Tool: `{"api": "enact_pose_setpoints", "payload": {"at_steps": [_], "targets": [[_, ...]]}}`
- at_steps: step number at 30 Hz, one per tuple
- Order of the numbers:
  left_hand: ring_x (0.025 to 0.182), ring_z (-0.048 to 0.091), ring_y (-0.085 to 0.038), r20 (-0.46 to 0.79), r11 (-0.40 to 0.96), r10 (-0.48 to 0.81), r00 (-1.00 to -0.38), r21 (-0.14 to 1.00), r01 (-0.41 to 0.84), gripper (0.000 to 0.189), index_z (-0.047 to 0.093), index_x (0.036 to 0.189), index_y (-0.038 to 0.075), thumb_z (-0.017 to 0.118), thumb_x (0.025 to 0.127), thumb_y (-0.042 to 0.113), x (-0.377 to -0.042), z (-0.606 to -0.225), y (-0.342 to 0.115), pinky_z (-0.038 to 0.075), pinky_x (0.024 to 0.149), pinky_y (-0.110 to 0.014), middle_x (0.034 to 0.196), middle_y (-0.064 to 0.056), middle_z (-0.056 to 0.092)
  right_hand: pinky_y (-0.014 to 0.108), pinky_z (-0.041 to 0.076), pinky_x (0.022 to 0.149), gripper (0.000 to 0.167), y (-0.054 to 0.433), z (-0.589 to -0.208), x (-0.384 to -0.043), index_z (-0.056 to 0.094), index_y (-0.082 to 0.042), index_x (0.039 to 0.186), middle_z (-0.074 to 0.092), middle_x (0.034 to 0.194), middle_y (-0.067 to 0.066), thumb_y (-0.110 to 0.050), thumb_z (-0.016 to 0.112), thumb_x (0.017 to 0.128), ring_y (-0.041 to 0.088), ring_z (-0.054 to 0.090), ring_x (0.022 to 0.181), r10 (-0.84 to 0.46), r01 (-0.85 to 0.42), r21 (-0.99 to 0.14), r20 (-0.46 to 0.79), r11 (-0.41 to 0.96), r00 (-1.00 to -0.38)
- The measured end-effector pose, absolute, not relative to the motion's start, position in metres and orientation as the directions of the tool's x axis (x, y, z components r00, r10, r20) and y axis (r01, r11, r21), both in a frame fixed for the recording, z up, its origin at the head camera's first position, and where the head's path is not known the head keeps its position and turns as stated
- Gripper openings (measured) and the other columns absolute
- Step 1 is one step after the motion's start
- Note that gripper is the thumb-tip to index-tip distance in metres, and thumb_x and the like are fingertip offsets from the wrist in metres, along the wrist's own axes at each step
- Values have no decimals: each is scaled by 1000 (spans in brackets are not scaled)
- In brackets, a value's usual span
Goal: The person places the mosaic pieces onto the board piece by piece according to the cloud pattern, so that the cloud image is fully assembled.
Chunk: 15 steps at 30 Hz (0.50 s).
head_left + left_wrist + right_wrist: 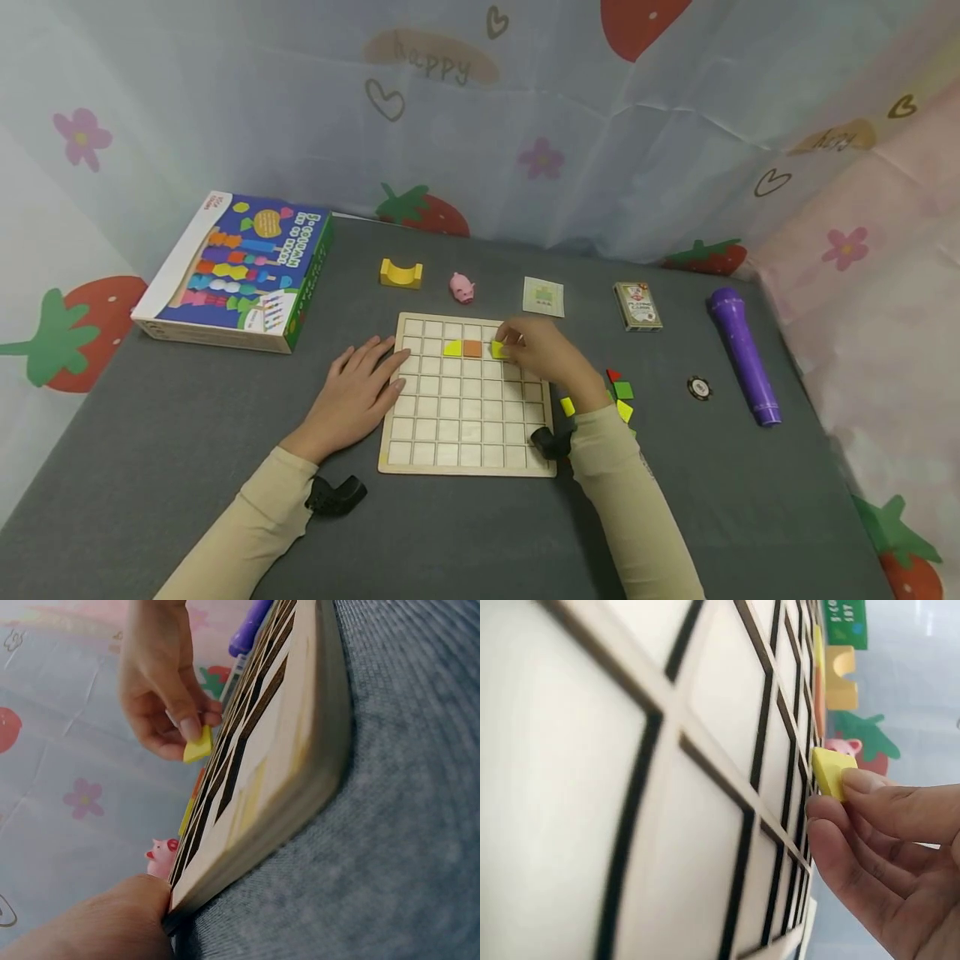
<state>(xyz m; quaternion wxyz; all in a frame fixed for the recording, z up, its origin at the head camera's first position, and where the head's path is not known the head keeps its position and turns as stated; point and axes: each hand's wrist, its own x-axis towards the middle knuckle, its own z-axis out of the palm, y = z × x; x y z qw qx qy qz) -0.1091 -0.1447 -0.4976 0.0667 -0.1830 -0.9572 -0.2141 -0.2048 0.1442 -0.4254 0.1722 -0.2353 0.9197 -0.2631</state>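
Observation:
A wooden grid board (pixel 448 408) lies flat on the grey table. My right hand (pixel 542 348) pinches a yellow tile (pixel 831 772) between thumb and fingers, close over the second row from the top, towards the right side. In that row sit a yellow piece (pixel 453 348) with a slanted side and, right beside it, an orange square tile (pixel 472 349). My left hand (pixel 362 390) rests flat with fingers spread, its fingertips on the board's left edge. The left wrist view shows the yellow tile from the side, held at the grid surface.
Loose coloured tiles (pixel 624 390) lie right of the board, partly behind the right wrist. Behind it are a yellow arch block (pixel 401 274), a pink pig (pixel 462 288) and a pattern card (pixel 543 297). A game box (pixel 240 267), card box (pixel 638 307), chip (pixel 699 387) and purple microphone-shaped object (pixel 746 357) stand around.

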Motion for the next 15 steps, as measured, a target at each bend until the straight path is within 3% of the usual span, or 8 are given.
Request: {"api": "enact_pose_setpoints", "payload": {"at_steps": [15], "targets": [[141, 28, -32, 203, 838, 321, -925, 394, 377, 47, 45, 144, 17, 47, 100, 35, -109, -497, -145, 19, 111, -58, 150, -13, 37, 38, 52, 81, 18, 136, -430, -205, 65, -9, 110, 66, 102, 7, -14, 64, 93, 21, 62, 94, -527, -339, -559, -215, 757, -822]]}}
